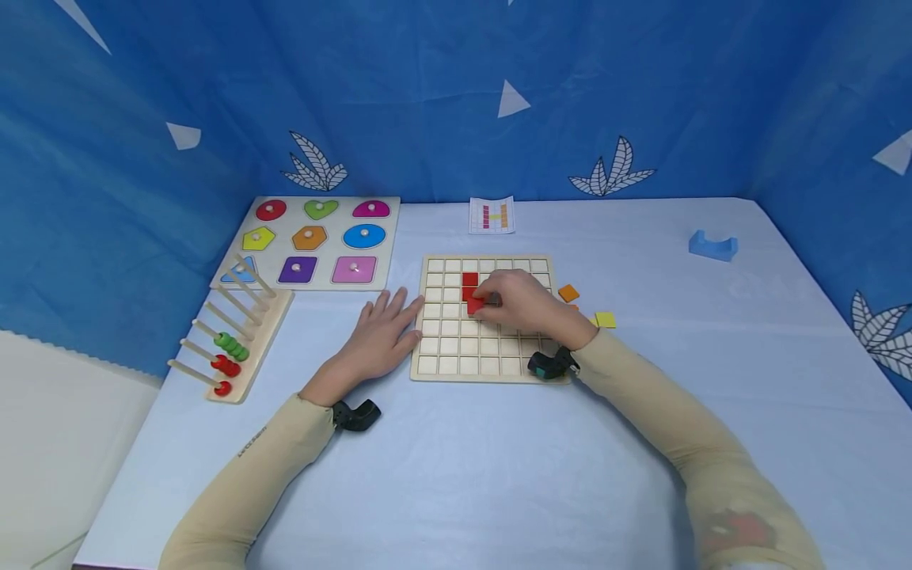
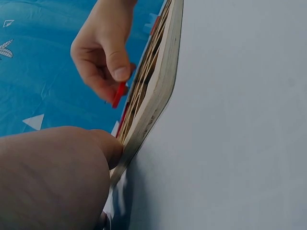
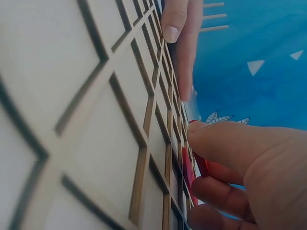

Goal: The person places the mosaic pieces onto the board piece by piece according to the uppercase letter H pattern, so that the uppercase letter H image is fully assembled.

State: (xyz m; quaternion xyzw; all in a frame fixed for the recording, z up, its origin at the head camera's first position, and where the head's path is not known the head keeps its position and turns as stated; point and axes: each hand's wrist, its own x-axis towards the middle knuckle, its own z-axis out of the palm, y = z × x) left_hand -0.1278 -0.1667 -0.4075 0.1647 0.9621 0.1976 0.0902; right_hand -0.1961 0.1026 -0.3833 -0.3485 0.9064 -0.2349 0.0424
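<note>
Red tile (image 1: 474, 307) is pinched by right hand (image 1: 523, 301) over grid board (image 1: 449, 347), whose left edge is touched by outspread left hand (image 1: 380, 339)

Matt, pale wood is seen in the grid board (image 1: 449, 326), roughened along its edge; and there, a smooth finish is shown by the red tile (image 2: 118, 96)! Glossy beads (image 1: 231, 347) are borne on a wooden rack (image 1: 260, 342); creases and faint sheen are caught across the blue backdrop (image 1: 427, 95).
</note>
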